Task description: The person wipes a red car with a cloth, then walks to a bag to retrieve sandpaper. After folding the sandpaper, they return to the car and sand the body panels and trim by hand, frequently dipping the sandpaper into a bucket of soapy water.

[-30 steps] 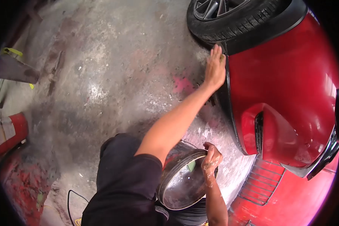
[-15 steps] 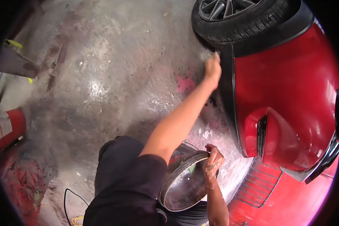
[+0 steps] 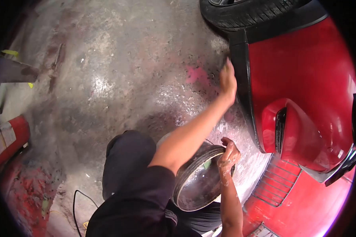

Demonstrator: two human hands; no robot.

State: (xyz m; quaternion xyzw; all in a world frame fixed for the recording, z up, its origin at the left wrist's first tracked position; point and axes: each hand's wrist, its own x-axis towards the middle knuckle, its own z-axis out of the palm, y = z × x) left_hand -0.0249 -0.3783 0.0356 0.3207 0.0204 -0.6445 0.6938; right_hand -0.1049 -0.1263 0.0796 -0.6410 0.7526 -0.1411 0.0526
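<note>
My left hand (image 3: 228, 82) is stretched out against the black lower trim (image 3: 241, 75) of a red car bumper (image 3: 292, 71). Its fingers are pressed together along the trim; a small greenish patch shows at them, too blurred to name. With wet, greyish smears on its skin, my right hand (image 3: 229, 155) grips the rim of a round black bucket (image 3: 179, 193). The bucket tilts between my legs, holding what looks like water and a green piece (image 3: 207, 164). My left forearm passes over part of the bucket.
A car tyre (image 3: 249, 17) stands at the top right. A wire rack (image 3: 276, 181) lies on a red surface at lower right. To the left are a red-and-white container (image 3: 10, 138) and a dark metal piece (image 3: 14, 70). A black cable (image 3: 74, 201) runs along the stained concrete floor (image 3: 118, 59).
My left hand has shifted along the black trim toward me, away from the tyre. The view has moved slightly. My right hand stays on the bucket rim.
</note>
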